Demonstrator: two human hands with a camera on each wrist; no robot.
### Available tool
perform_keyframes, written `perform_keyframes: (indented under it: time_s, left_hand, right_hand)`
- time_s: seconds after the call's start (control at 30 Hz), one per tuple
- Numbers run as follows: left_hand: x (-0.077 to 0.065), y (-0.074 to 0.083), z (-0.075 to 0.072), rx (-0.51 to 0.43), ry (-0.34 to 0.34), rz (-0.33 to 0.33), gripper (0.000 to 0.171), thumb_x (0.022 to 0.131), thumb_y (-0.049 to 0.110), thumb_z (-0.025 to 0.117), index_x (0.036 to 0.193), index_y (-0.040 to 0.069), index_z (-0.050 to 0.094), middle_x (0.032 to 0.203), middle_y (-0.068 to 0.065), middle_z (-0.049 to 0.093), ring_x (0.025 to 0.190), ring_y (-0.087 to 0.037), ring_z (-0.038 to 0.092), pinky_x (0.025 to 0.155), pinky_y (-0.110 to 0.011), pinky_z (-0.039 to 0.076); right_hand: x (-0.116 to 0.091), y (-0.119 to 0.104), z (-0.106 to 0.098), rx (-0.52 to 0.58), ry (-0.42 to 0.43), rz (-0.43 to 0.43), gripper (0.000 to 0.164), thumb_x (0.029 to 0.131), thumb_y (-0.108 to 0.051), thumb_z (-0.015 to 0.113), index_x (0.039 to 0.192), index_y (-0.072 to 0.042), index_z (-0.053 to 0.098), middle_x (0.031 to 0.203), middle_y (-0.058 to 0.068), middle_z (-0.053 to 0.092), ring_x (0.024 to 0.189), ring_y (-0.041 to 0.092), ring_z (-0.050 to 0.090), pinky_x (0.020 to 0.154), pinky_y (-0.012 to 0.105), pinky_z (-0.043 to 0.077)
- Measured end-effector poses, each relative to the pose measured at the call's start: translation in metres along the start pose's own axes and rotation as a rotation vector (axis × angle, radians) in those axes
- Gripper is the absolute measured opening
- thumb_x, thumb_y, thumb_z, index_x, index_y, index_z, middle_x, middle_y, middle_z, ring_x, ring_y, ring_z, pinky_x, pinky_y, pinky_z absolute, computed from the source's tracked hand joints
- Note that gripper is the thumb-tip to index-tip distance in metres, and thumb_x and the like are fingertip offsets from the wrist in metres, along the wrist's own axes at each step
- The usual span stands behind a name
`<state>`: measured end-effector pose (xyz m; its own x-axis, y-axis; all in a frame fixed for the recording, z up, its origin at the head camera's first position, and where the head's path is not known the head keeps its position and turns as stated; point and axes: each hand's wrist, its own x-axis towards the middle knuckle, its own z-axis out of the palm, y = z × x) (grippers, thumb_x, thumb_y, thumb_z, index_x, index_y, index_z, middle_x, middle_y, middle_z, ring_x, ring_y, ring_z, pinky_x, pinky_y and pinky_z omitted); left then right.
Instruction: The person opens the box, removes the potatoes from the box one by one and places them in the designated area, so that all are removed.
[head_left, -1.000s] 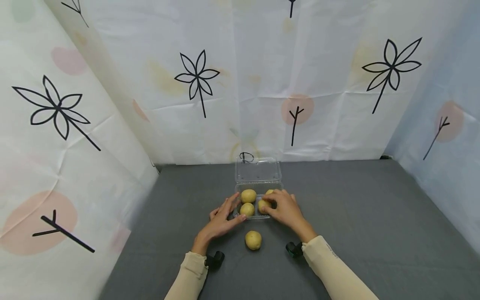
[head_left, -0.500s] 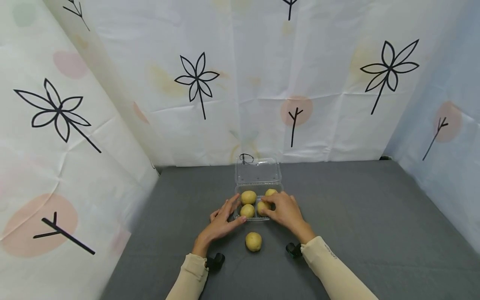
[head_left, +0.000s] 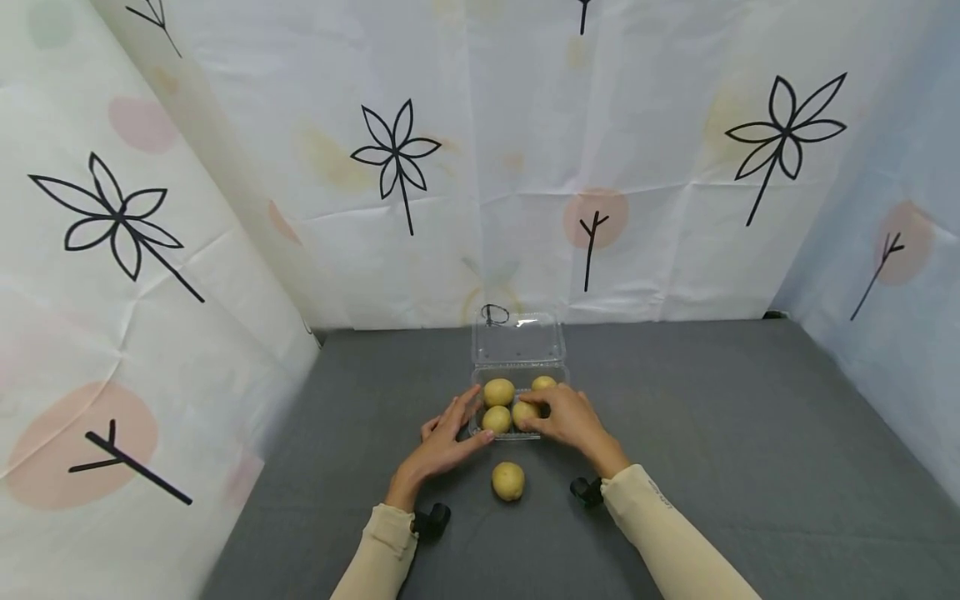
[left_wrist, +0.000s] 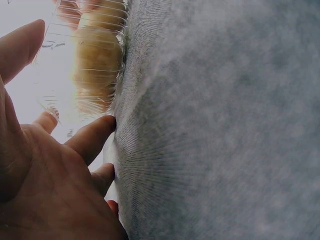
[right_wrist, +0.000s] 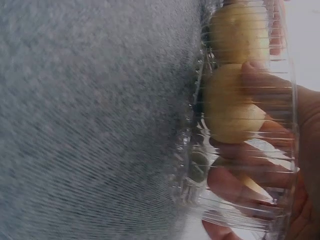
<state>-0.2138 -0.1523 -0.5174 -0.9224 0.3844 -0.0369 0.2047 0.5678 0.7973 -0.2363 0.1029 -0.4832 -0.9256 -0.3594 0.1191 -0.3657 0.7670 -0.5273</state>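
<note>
A clear plastic clamshell box [head_left: 506, 436] stands with its hinged lid [head_left: 517, 342] raised, holding several round yellow pieces of produce like potatoes or lemons. My right hand [head_left: 573, 423] reaches into its front right compartment. There its thumb and fingers pinch one round yellow piece [head_left: 524, 414], which also shows through the box wall as a yellow ball [right_wrist: 230, 102] in the right wrist view. Spread along the box's left side, my left hand [head_left: 442, 442] keeps its fingers fairly straight, with fingertips [left_wrist: 102, 122] at the wall and the cloth. Another yellow piece [head_left: 508, 482] lies in front of the box.
Grey cloth [head_left: 697, 433] covers the table. Behind it and at both sides hang white sheets [head_left: 517, 167] printed with leaves and blots. A black wrist camera [head_left: 432, 522] sits on the left wrist, another black camera [head_left: 587, 492] on the right.
The right hand stays at the front right compartment, its fingers shifting only slightly on the yellow piece. The left hand, box and loose yellow piece keep their places; the head view sways a little.
</note>
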Motion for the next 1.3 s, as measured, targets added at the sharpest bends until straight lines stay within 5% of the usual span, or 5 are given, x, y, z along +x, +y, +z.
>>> perform_keyframes:
  time_s: [0.7,1.07,1.3]
  left_hand:
    - [0.002,0.001,0.0,-0.001,0.005,0.002,0.082,0.1,0.048,0.061,0.165,0.033,0.013,0.162,-0.004,0.041,0.161,-0.033,0.001,0.113,-0.066,0.005]
    - [0.002,-0.001,0.001,-0.006,0.001,-0.006,0.082,0.1,0.048,0.061,0.165,0.035,0.012,0.162,-0.003,0.041,0.161,-0.032,0.001,0.113,-0.065,0.004]
    - [0.003,-0.002,-0.001,-0.009,-0.009,-0.02,0.083,0.1,0.05,0.061,0.164,0.038,0.01,0.163,-0.001,0.04,0.161,-0.029,0.0,0.114,-0.063,0.004]
  right_hand:
    - [-0.003,0.009,0.006,0.06,0.099,-0.065,0.044,0.083,-0.036,0.084,0.122,-0.018,0.077,0.113,0.004,0.076,0.085,0.019,0.059,0.073,0.036,0.029]
    - [-0.005,0.012,0.007,0.107,0.172,-0.114,0.048,0.079,-0.035,0.087,0.123,-0.02,0.076,0.071,-0.008,0.059,0.067,0.008,0.042,0.077,0.038,0.02]
    - [-0.008,0.015,0.008,0.172,0.217,-0.17,0.05,0.077,-0.034,0.087,0.124,-0.018,0.076,0.084,-0.005,0.07,0.068,0.012,0.053,0.081,0.039,0.021]
